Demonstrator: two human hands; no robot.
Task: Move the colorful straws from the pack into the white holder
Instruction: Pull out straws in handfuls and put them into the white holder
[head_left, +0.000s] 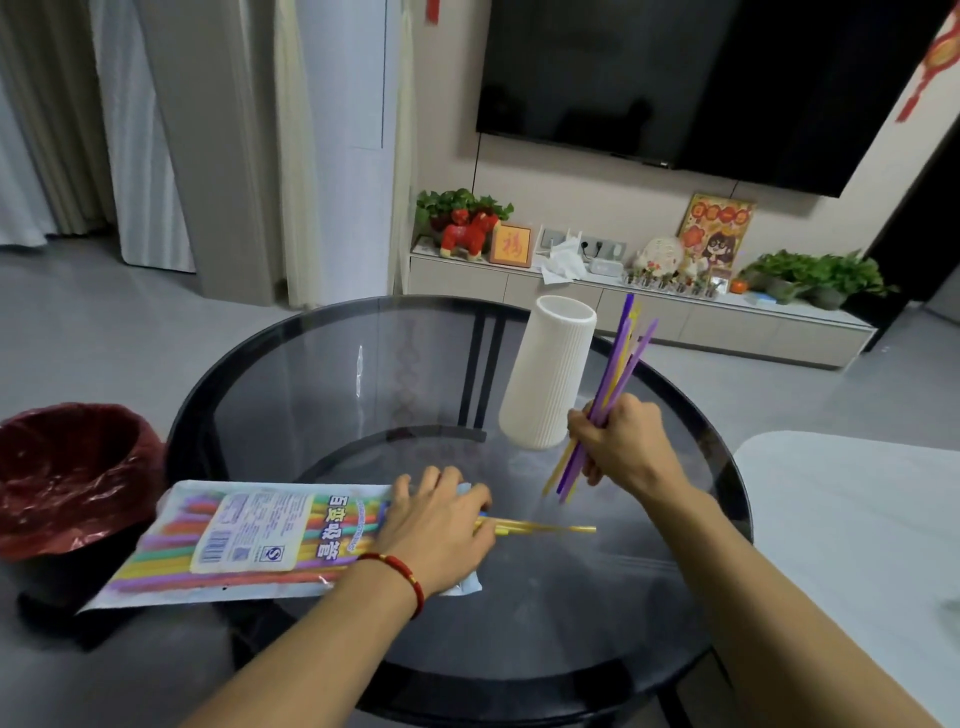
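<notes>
A clear plastic pack of colorful straws (249, 545) lies flat on the round glass table (322, 374), its open end facing right. My left hand (441, 525) presses down on that open end, where a few yellow straws (550, 529) stick out onto the glass. My right hand (621, 441) grips a bundle of purple and yellow straws (621, 353), held nearly upright just right of the white ribbed holder (550, 371). The holder stands on the table and I see no straws above its rim.
A bin with a red liner (72, 473) stands left of the table by the pack. A white tabletop (857, 509) adjoins on the right. Behind are a low TV cabinet (639, 306) with plants and ornaments, and a wall-mounted TV (701, 78).
</notes>
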